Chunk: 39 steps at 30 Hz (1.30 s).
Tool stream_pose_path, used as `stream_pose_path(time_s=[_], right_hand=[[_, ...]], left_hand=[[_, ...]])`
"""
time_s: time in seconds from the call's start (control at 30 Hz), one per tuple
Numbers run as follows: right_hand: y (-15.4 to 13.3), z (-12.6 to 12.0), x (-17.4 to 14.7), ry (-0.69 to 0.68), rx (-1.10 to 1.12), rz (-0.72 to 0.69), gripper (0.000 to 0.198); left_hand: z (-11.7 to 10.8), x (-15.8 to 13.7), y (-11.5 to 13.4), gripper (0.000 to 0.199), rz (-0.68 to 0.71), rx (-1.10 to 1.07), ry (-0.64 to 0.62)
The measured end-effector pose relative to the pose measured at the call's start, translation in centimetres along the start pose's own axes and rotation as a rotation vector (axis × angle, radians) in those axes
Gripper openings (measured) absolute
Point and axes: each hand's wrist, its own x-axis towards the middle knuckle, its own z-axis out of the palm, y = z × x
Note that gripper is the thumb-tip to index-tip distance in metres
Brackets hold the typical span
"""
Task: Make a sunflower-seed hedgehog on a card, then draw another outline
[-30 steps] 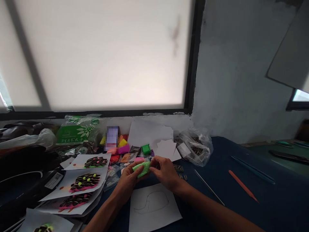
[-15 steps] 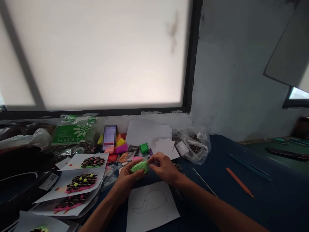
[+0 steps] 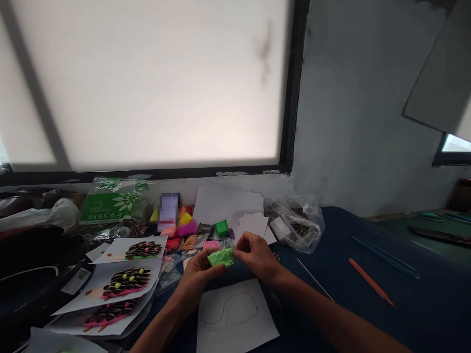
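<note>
My left hand [image 3: 203, 272] is closed around a lump of light green modelling clay [image 3: 222, 257], thumb in front and fingers behind. At the clay's right end, my right hand [image 3: 254, 255] has thumb and forefinger pinched together; what lies between those fingertips is too small to make out. Below both hands lies a white sheet [image 3: 237, 318] with a pencilled outline of a rounded body and a pointed snout. Just behind the clay are small packets of coloured clay, among them a pink one [image 3: 211, 244] and a green one [image 3: 221, 227].
Hedgehog pictures made with striped seeds [image 3: 127, 282] overlap at left. A green seed bag [image 3: 112, 203] stands behind them. A clear bag of seeds [image 3: 299, 225] sits at the back right. An orange pointed tool [image 3: 371, 283], blue tweezers [image 3: 386, 257] and a thin metal rod [image 3: 314, 278] lie at right.
Both hands and the clay have shifted slightly right in the view, as has the whole scene a little. More of the clay's lumpy, crumpled surface now shows between the hands.
</note>
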Motion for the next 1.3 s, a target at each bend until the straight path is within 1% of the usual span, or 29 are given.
stream_pose_path(time_s=[0.13, 0.23, 0.3, 0.37, 0.47, 0.53, 0.6, 0.67, 0.73, 0.77, 0.83, 0.9, 0.97, 1.0, 1.07, 1.17, 1.3], right_hand=[[0.6, 0.4, 0.1, -0.058, 0.041, 0.018, 0.013], [0.8, 0.6, 0.2, -0.098, 0.055, 0.011, 0.01], [1.0, 0.4, 0.4, -0.08, 0.049, 0.012, 0.01], [1.3, 0.0, 0.8, -0.031, 0.031, 0.023, 0.01], [2.0, -0.8, 1.4, 0.042, -0.016, 0.053, 0.01], [2.6, -1.3, 1.8, 0.064, -0.061, 0.079, 0.01], [3.0, -1.6, 2.2, 0.067, -0.117, 0.094, 0.011], [3.2, -1.8, 2.5, 0.059, -0.181, 0.096, 0.013], [3.3, -2.0, 2.8, 0.043, -0.257, 0.094, 0.014], [3.3, -2.0, 3.0, 0.034, -0.302, 0.094, 0.015], [3.3, -2.0, 3.4, 0.018, -0.401, 0.097, 0.019], [3.2, -1.8, 3.6, 0.011, -0.503, 0.093, 0.03], [3.0, -1.6, 3.7, 0.017, -0.594, 0.069, 0.039], [2.8, -1.5, 3.7, 0.019, -0.631, 0.047, 0.04], [2.3, -1.1, 3.7, 0.004, -0.686, -0.019, 0.037], [1.6, -0.2, 3.8, -0.095, -0.721, -0.152, 0.024], [0.7, 1.8, 3.4, -0.254, -0.746, -0.322, 0.019]], left_hand=[[-0.1, 0.1, -0.4, 0.052, 0.023, 0.015, 0.007], [-0.4, 0.4, -0.8, 0.058, 0.041, 0.007, 0.047], [-0.6, 0.6, -0.9, 0.061, 0.031, -0.031, 0.076], [-0.9, 0.7, -0.9, 0.062, 0.001, -0.068, 0.087], [-1.2, 0.7, -0.6, 0.056, -0.014, -0.035, 0.13], [-1.2, 0.7, -0.5, 0.042, 0.045, 0.12, 0.183], [-1.2, 0.7, -0.6, 0.027, 0.137, 0.325, 0.231], [-1.1, 0.8, -0.7, 0.017, 0.222, 0.466, 0.263], [-0.9, 0.8, -1.0, 0.018, 0.287, 0.577, 0.259], [-0.9, 0.7, -1.3, 0.021, 0.313, 0.676, 0.245], [-0.8, 0.7, -1.8, 0.03, 0.348, 0.969, 0.197], [-0.9, 0.7, -2.4, 0.036, 0.344, 1.17, 0.155], [-1.0, 0.7, -2.8, 0.04, 0.342, 1.253, 0.126], [-1.1, 0.7, -3.0, 0.041, 0.347, 1.272, 0.12], [-1.3, 0.8, -3.3, 0.041, 0.357, 1.284, 0.121], [-1.3, 0.8, -3.5, 0.039, 0.393, 1.296, 0.136], [-0.7, 0.4, -3.0, 0.037, 0.454, 1.406, 0.132]])
